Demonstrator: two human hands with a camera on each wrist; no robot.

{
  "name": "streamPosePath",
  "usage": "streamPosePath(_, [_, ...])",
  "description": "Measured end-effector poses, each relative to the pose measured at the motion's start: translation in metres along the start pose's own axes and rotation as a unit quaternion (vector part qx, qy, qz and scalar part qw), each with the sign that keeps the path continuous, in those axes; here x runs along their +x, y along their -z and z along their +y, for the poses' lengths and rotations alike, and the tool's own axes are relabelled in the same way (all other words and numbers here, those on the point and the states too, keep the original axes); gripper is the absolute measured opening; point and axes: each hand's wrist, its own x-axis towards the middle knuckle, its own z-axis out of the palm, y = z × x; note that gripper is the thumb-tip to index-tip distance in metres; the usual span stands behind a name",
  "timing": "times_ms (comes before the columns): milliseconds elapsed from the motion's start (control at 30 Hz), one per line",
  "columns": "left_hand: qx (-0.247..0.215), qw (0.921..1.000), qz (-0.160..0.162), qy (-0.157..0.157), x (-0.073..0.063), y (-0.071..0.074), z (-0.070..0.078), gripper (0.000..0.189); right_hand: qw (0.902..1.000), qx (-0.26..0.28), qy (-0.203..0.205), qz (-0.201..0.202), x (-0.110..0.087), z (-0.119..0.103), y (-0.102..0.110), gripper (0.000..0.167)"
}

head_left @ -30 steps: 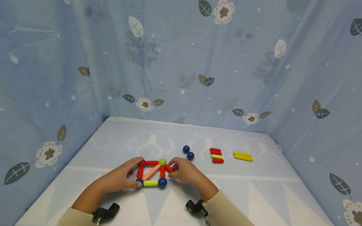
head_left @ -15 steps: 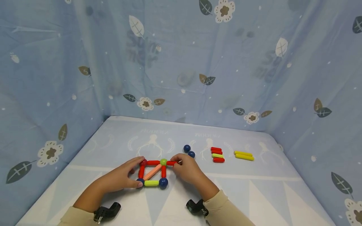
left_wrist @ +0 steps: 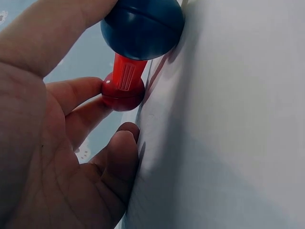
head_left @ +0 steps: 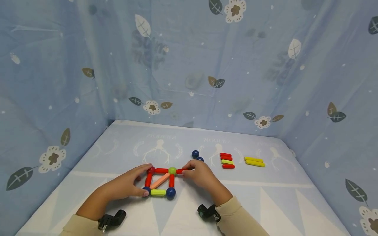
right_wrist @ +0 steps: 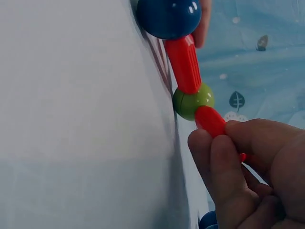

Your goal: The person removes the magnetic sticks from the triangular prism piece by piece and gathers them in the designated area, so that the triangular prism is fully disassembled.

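Observation:
A flat square of magnetic rods and balls lies on the table. It has a red ball point(head_left: 151, 170), a green ball point(head_left: 172, 170), two blue balls point(head_left: 170, 193), red rods, a yellow-green rod point(head_left: 158, 192) and a salmon diagonal rod point(head_left: 160, 181). My left hand point(head_left: 125, 184) holds its left side, thumb on the near blue ball point(left_wrist: 143, 31) and a finger against the red ball point(left_wrist: 121, 93). My right hand point(head_left: 200, 173) pinches another red rod point(right_wrist: 209, 120) between thumb and fingers. One end of that rod touches the green ball point(right_wrist: 193, 101); its other end is mostly hidden by fingers.
Beyond my right hand sit two loose blue balls point(head_left: 195, 154), one partly covered by it. Farther right lie several short rods point(head_left: 227, 162), red and yellow-green, then two longer yellow rods point(head_left: 254, 162). A patterned cloth point(head_left: 189, 65) rises behind the table.
The pinched red rod has swung from slanting toward the near right to pointing straight right from the green ball. My right hand moved slightly right with it; my left hand stays in place.

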Motion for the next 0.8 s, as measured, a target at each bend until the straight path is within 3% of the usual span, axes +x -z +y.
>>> streamPosePath(267, [0.003, 1.0, 0.002, -0.007, 0.0, 0.0, -0.001, 0.107, 0.9992, -0.006, -0.03, -0.026, -0.003, 0.0, 0.001, 0.004])
streamPosePath(800, [-0.012, 0.9999, 0.001, 0.002, -0.001, -0.001, 0.002, 0.107, 0.9984, 0.013, -0.034, -0.042, -0.005, 0.012, 0.01, 0.005])
